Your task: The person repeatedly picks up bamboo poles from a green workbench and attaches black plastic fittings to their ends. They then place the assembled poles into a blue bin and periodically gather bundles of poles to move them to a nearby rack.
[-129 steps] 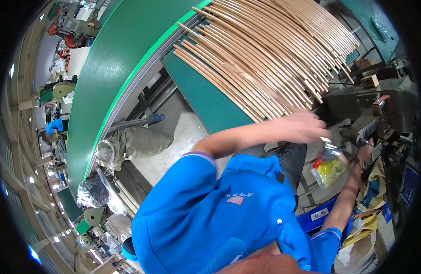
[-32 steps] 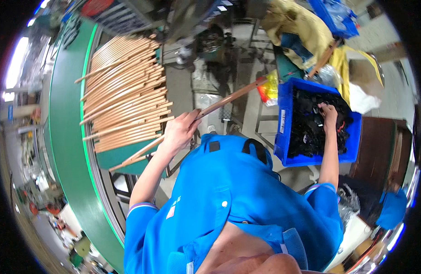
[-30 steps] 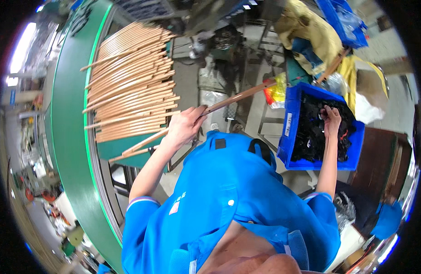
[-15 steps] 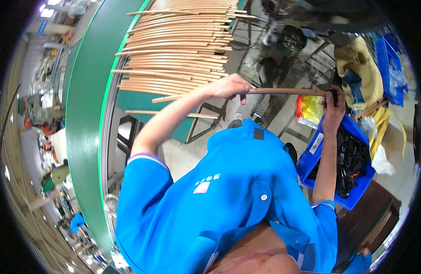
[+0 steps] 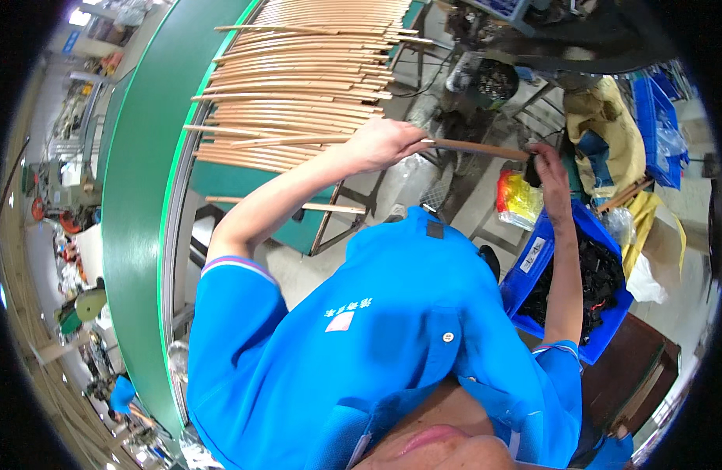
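Note:
A long, thin wooden strip is stretched between my two hands, in front of my chest. My left hand is closed around it beside the rows of strips. At the strip's far right end, my right hand grips a small black piece against the wood. Whether that piece is fitted on the end or only touching it, I cannot tell. Many similar wooden strips lie side by side on a green-topped table ahead to the left. One single strip lies apart, nearer to me.
A blue bin full of black parts stands beneath my right forearm. Beside it lies a red and yellow plastic bag. Further right are a tan sack and another blue bin. A green conveyor belt runs along my left.
My right hand has moved slightly left, and its end of the strip now tilts lower. The black piece shows more clearly at that end. My left hand has shifted a little left.

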The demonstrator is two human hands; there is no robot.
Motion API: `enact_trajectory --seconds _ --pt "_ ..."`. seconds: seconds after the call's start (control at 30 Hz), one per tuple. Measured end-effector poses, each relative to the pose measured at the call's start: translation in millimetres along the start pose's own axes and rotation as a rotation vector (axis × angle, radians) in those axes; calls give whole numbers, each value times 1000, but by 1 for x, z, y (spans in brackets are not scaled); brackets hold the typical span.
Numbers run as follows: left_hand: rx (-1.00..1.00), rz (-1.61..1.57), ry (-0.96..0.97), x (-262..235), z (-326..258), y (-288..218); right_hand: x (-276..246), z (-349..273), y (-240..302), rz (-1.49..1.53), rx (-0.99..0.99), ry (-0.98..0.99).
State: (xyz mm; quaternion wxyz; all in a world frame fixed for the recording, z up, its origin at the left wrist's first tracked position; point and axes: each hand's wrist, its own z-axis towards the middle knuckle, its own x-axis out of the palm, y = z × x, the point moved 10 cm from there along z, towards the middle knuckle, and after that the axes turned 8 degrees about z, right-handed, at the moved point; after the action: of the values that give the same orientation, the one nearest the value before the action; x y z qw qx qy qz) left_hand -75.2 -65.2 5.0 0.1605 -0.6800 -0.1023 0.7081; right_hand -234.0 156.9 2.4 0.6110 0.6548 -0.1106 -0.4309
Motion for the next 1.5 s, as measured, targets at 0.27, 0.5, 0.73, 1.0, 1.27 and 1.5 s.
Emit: enact_trajectory --seconds 0.27,0.5,0.73,1.0,1.27,1.5 --pt "149 167 46 -1 8 -23 90 18 40 -4 68 735" --pt "-41 30 30 -27 37 -16 155 74 55 129 -31 698" --pt "121 124 -148 -78 60 16 83 96 104 -702 -434 272" --pt "245 249 -260 -82 115 25 51 133 30 -593 -465 75" --pt "229 93 -117 -61 134 47 58 143 10 -632 -396 216" --pt "67 219 -49 -54 118 57 67 121 67 -1055 -697 114"
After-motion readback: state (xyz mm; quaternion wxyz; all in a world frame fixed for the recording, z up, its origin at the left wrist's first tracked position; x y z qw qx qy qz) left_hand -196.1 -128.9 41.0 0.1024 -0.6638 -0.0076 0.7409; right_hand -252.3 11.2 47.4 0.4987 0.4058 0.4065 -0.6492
